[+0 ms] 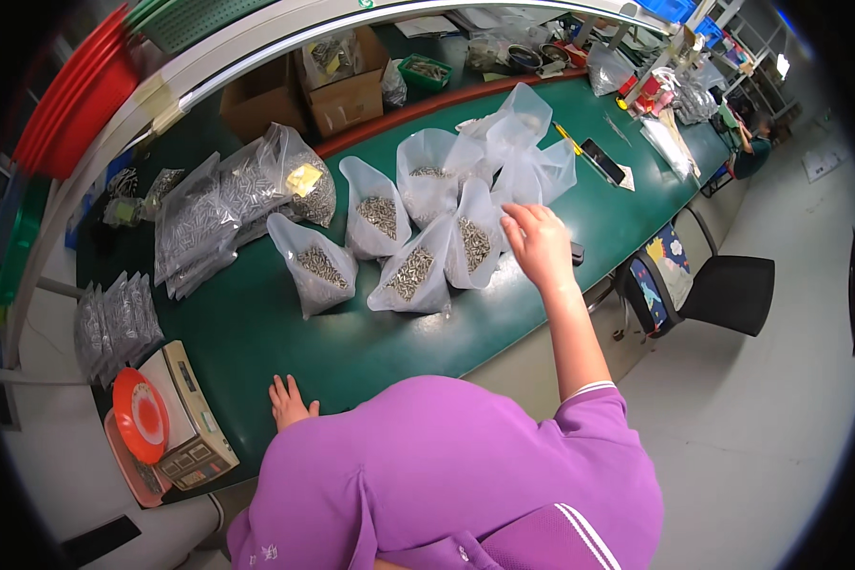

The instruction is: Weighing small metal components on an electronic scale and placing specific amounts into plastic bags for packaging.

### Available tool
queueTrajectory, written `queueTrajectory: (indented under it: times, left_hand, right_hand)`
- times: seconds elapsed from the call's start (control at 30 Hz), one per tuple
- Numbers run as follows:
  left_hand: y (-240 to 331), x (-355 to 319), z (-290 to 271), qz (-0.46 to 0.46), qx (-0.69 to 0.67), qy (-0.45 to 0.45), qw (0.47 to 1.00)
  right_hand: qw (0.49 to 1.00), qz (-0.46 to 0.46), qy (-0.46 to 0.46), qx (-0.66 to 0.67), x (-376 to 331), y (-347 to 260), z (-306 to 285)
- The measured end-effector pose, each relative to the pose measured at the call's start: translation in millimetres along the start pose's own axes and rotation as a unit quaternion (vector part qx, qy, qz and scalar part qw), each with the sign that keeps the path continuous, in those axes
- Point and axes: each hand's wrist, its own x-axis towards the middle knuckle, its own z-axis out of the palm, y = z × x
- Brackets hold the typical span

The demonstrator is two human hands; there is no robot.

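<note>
The green table (pixel 228 328) sweeps across the frame, and the step in hand centres on the translucent open bags (pixel 410 296) standing mid-frame. The right hand (pixel 539 242), right of centre, is beside the rim of the nearest bag (pixel 467 274); its fingertips overlap the plastic, so I cannot fairly tell whether they pinch it or only pass in front. The left hand (pixel 293 404), lower left of centre, lies on the table edge with fingers spread, gripping nothing. To handle these bags well, I would gather the rim high and bring the left hand to support the base, since the loose load could slump and spill through the wide mouth; keep it upright and off its neighbours.

Of the containers, the stacked red bins (pixel 81 95) fill the upper left, their insides out of view. The cardboard box (pixel 347 106), upper centre-left, holds a clear packed bag. The filled clear bags (pixel 195 223) left of centre are crowded with silvery parts. Five open bags show small metal pieces (pixel 378 215); the rear ones hide theirs. A small green tray (pixel 411 78), top centre, also holds small parts.
</note>
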Motion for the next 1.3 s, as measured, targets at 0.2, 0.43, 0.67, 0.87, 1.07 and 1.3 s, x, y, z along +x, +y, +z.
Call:
queueTrajectory:
  times: [0.2, 0.43, 0.67, 0.87, 1.07, 1.3]
  left_hand:
    - [0, -1, 2, 0.004, 0.005, 0.015, 1.000]
    - [-11, 0, 12, 0.026, -0.010, 0.029, 0.999]
    - [-13, 2, 16, 0.015, 0.016, 0.024, 0.999]
    - [-24, 2, 15, 0.050, 0.046, 0.012, 0.998]
    - [-27, 7, 23, 0.050, 0.051, -0.003, 0.997]
    - [-25, 21, 28, 0.012, 0.063, -0.075, 0.995]
  right_hand:
    - [0.968, -0.044, -0.229, -0.089, -24, -30, 2]
    - [0.989, -0.130, -0.071, -0.006, -24, -59, -6]
    - [0.955, -0.200, -0.218, -0.012, -47, -111, 27]
    - [0.967, -0.161, -0.193, -0.037, -60, -121, 27]
    - [0.975, -0.116, -0.175, -0.067, -65, -136, 13]
    - [0.976, 0.003, -0.215, 0.020, -130, -117, -24]
